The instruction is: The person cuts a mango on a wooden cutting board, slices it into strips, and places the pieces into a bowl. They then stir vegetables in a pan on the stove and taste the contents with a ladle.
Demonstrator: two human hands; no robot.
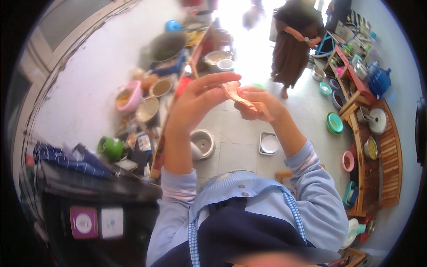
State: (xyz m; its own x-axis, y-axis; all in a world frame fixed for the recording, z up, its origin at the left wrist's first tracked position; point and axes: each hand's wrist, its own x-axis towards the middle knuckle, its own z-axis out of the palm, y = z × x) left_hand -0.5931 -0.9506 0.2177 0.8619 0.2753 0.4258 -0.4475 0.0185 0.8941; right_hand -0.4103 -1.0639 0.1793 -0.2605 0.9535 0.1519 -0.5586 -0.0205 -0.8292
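Note:
A small folded stack of orange-pink paper, seemingly banknotes (242, 99), is held up before my chest. My right hand (258, 101) grips it, thumb on top and fingers curled beneath. At the stack's upper left end is my left hand (208, 93), its fingers stretched out and its thumb close to the paper's edge; whether it pinches the paper cannot be told. Below the hands, on the tiled floor, stand a round pot (202, 143) and a metal tray (262, 151) with a white round plate (270, 144) on it.
Left, a long table holds bowls, a pink basin (133, 96) and a green container (111, 149). At the right wall are a wooden bench (390, 167), green basins (334, 123) and a blue water jug (378, 80). Another person (295, 43) stands ahead near the bright doorway.

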